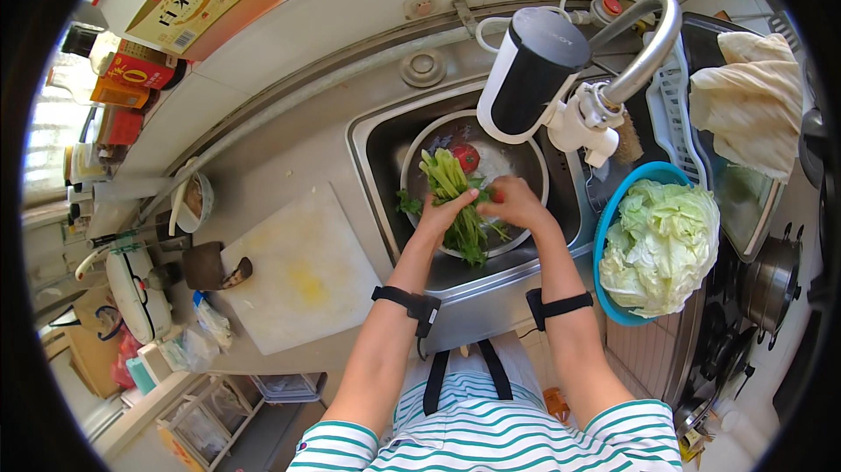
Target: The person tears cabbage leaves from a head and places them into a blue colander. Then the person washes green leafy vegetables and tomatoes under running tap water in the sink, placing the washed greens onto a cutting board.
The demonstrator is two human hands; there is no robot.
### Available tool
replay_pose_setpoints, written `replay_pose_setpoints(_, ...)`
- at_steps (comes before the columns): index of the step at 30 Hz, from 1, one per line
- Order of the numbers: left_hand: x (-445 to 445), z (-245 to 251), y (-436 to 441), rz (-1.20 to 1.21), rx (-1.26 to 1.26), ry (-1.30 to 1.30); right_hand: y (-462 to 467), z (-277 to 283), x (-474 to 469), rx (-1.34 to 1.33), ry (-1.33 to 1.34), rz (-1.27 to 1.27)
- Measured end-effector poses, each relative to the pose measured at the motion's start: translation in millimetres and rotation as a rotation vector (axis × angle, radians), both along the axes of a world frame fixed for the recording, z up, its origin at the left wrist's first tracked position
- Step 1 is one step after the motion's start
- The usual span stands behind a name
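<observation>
My left hand (439, 214) is closed around a bunch of leafy celery (441, 173), its pale stalks pointing away from me and its leaves hanging towards me. At the right of the bunch, my right hand (518, 204) pinches some leafy stalks between thumb and fingers. Both hands are over a round metal basin (543, 166) holding water, set inside the sink (378, 170). In the basin, a red tomato (465, 157) lies beyond the stalks. Another small patch of red shows by my right fingers; what it belongs to is mostly hidden. A loose green sprig sits near the basin's left rim.
A faucet-mounted water device (535, 71) overhangs the sink's far right. Right of the sink stands a blue basket (601, 235) heaped with lettuce (660, 249). On the left counter are a white cutting board (295, 275), a cleaver (204, 266) and a bowl (202, 203).
</observation>
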State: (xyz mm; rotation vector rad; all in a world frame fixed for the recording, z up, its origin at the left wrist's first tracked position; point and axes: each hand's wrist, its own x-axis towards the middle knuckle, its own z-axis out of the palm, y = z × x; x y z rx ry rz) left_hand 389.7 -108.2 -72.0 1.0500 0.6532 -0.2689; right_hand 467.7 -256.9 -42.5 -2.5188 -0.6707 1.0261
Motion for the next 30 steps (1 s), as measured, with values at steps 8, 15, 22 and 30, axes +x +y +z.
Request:
replay_pose_setpoints(8, 37.4, -2.9, -9.8, -0.259, -0.029, 0.095, 33.0, -24.2, 13.0, 0.896, 0.146, -0.671)
replay_pose_setpoints(15, 20.2, -22.6, -23.0, -0.013, -0.286, 0.222, 27.2, -61.9, 22.3, 0.804, -0.124, -0.653)
replay_pose_setpoints(22, 14.5, -1.6, -26.0, 0.042, -0.245, 0.09, 16.4, -39.5, 33.4, 0.811, 0.091, -0.805)
replay_pose_setpoints(30, 20.8, 34.1, -32.1, 0.193, -0.252, 0.099, -74.2, 30.7, 113.0, 1.232, 0.368, -1.4)
